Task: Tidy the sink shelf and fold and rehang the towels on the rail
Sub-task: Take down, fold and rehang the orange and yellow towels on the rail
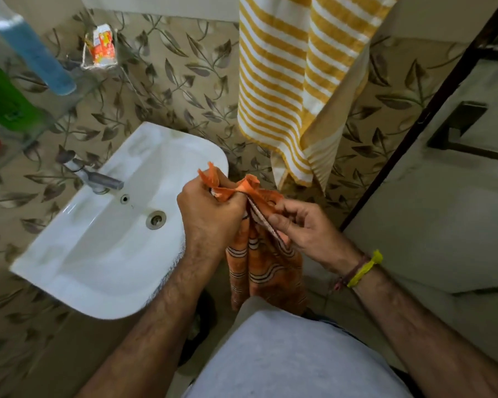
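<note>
**Both hands on the orange towel beside the basin**

Centre frame, the left hand (210, 214) is clenched around a bunched top edge of the orange patterned towel (259, 262), corners poking up above the knuckles. The right hand (305, 225), just beside it, pinches the towel's striped hem between thumb and fingers. The cloth hangs down between the forearms, over the floor, just right of the white washbasin (78, 268). Up top, the yellow-and-white striped towel (282, 81) hangs against the leaf-patterned tiles. At the upper left, the glass shelf (69, 93) carries a blue bottle (32, 53) and a green bottle (3, 96), blurred.
</note>
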